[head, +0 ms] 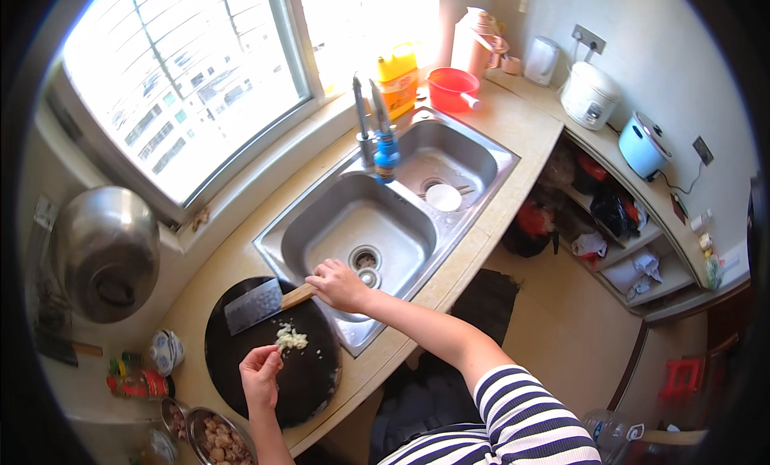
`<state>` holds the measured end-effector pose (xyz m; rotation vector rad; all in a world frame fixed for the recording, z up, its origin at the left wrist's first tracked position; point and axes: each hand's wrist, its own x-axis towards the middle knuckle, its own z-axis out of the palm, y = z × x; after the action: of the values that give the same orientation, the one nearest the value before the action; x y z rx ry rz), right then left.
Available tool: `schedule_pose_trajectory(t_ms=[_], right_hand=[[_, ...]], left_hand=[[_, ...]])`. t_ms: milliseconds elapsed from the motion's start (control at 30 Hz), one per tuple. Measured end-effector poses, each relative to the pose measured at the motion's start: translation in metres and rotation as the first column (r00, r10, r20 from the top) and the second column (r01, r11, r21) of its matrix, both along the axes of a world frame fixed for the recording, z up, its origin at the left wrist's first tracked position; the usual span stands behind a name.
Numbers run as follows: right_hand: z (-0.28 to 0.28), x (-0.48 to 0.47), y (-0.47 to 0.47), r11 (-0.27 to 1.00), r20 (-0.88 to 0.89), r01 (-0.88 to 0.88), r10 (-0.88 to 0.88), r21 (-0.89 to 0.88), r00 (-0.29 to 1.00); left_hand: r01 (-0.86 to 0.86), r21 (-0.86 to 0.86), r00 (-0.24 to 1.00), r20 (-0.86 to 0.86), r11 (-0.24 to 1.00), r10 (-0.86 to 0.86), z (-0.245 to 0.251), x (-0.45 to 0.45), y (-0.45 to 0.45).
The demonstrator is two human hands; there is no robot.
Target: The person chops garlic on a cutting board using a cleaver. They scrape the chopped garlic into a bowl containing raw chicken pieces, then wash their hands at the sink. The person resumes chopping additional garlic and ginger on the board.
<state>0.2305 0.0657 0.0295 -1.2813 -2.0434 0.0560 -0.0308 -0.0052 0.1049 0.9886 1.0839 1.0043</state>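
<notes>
My right hand point(338, 286) grips the wooden handle of a Chinese cleaver point(255, 305). Its broad, dark metal blade lies over the upper left of a round black chopping board point(307, 393). A small heap of finely chopped pale food, apparently garlic point(291, 337), sits mid-board, with crumbs scattered around it. Beside the heap's lower left edge is my left hand point(261, 372), its fingers curled and the thumb against the fingertips. Whether a small bit is pinched there is too fine to tell.
A double steel sink point(355, 224) adjoins the board, with a white bowl point(444, 198) in its far basin. Metal bowls of cut meat point(224, 438) stand near my left forearm. Bottles point(141, 384) and a patterned bowl point(166, 350) are left of the board.
</notes>
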Motion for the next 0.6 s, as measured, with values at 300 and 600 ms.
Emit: schedule_pose_trajectory(t_ms=[300, 600], right_hand=[[-0.034, 0.254, -0.216, 0.892, -0.227, 0.359, -0.423, -0.276, 0.877], [-0.054, 0.432, -0.420, 0.347, -0.046, 0.616, -0.892, -0.707, 0.450]], left_hand=[[0.597, -0.095, 0.786, -0.133, 0.797, -0.604, -0.002, 0.293, -0.003], [0.831, 0.096, 0.547, -0.319, 0.547, -0.774, -0.016, 0.668, -0.015]])
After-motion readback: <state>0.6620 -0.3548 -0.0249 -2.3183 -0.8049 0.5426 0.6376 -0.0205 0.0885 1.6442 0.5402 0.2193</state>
